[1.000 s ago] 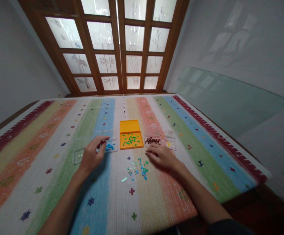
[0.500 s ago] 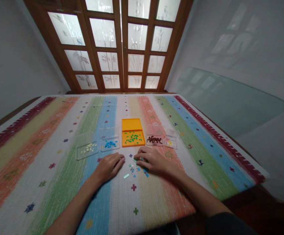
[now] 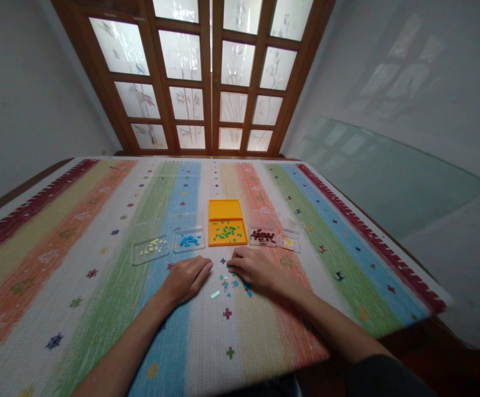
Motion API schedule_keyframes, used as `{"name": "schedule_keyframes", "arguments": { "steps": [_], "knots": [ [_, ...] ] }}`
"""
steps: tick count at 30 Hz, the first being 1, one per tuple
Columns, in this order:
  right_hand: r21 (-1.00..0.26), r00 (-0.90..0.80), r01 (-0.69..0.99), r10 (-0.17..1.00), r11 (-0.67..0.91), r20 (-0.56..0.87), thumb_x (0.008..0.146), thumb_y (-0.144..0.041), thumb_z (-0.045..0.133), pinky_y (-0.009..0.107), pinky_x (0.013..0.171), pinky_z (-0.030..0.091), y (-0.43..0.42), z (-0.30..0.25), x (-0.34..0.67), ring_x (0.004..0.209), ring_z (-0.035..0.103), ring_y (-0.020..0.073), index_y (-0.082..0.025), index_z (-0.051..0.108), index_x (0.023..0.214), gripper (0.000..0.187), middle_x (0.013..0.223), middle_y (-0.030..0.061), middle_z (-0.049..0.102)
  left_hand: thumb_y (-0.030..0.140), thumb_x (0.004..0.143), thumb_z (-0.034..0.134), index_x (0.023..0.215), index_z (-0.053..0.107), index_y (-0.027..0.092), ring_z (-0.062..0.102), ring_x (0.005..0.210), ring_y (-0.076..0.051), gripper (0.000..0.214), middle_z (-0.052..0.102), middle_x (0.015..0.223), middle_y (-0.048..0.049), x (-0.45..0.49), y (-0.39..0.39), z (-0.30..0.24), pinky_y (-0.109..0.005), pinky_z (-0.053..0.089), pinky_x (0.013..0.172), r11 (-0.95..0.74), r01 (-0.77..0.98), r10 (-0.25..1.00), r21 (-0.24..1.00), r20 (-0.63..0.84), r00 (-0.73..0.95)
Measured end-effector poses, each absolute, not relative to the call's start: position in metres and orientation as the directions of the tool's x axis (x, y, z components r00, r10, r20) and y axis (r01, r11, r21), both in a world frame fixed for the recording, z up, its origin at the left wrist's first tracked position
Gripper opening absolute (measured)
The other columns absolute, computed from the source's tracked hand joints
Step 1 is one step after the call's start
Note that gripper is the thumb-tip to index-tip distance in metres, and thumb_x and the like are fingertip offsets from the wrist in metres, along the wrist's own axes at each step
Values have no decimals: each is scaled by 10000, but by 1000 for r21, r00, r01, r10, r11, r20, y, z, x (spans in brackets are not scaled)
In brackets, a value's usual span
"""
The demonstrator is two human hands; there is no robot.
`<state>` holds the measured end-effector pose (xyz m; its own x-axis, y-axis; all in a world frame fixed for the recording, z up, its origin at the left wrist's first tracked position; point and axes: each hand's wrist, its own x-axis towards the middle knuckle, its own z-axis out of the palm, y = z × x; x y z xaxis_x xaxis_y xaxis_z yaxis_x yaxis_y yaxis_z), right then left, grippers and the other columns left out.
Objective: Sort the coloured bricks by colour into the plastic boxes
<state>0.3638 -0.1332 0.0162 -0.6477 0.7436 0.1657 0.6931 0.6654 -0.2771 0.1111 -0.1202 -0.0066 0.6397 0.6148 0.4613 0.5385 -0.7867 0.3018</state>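
Note:
Small building-block pieces point(image 3: 235, 284) in green, blue, white and clear lie scattered on the striped cloth between my hands. My right hand point(image 3: 251, 268) is over the upper right of these pieces, its thumb and fingers pinched around a tiny green piece point(image 3: 228, 268) that is mostly hidden. A pale green brick point(image 3: 215, 294) with studs lies at the lower left of the scatter. On the left, my left hand point(image 3: 188, 279) rests on the cloth with fingers curled together and thumb alongside; nothing shows in it.
Beyond my hands stands an open orange case point(image 3: 228, 243) with green pieces. Clear boxes flank it: cream pieces point(image 3: 154, 246), blue pieces point(image 3: 189, 240), dark brown pieces point(image 3: 262, 236) and yellow pieces point(image 3: 289, 242). The patterned tablecloth point(image 3: 111, 309) covers the table.
My right fingertips have drawn closer together over the green piece. My left hand keeps its place on the cloth. The whole view has shifted slightly.

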Motion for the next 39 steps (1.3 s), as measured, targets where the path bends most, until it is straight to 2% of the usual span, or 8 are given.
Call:
{"name": "schedule_keyframes", "arguments": {
  "steps": [5,9,14,19,24,33,39],
  "knots": [
    [-215,-623,746,775,630,108,1004,-181,568,286,669,376,-137,15,356,784,561,170,-149,693,911,159,930,83,666,294,1079,342,963,660,188,682,708,-167,354,717,800,-46,110,-119,-7,-269,527,678,-781,537,623,319,444,644],
    [-211,-556,810,831,547,17,1002,-146,518,306,696,402,-140,17,350,831,567,200,-132,656,983,140,982,117,658,297,1085,322,956,654,183,680,715,-169,374,713,796,-46,111,-119,-8,-273,521,680,-782,541,622,309,434,651],
    [-138,-526,846,849,515,-52,904,-48,521,324,711,430,-144,14,344,871,564,232,-116,623,1037,181,1015,145,638,295,1086,325,947,650,181,673,716,-166,371,702,795,-46,110,-119,-9,-266,516,683,-778,550,627,304,430,649],
    [-90,-512,857,858,508,-33,827,12,489,329,699,438,-147,5,339,899,550,245,-120,600,1045,278,1061,158,613,289,1086,323,924,643,178,661,700,-165,375,691,782,-43,109,-118,-11,-268,508,672,-783,547,621,297,437,651],
    [-149,-505,855,863,497,-21,825,16,497,325,695,422,-142,10,341,875,537,235,-130,583,1024,261,1034,142,606,290,1078,339,907,641,186,649,690,-160,362,682,768,-38,110,-119,-11,-268,500,670,-775,547,632,317,430,645],
    [-250,-492,813,850,526,190,840,-1,493,313,738,392,-82,42,361,869,507,219,-177,547,969,224,981,92,594,293,1063,362,914,646,192,638,684,-166,336,667,761,-37,110,-118,-11,-273,496,659,-769,536,639,348,427,640],
    [-249,-470,839,875,484,119,830,7,529,291,723,369,-51,35,367,833,516,195,-179,555,931,213,949,68,608,287,1070,345,888,632,190,625,667,-166,353,651,737,-32,111,-118,-11,-275,481,646,-771,549,636,322,419,648]
  ]
}}
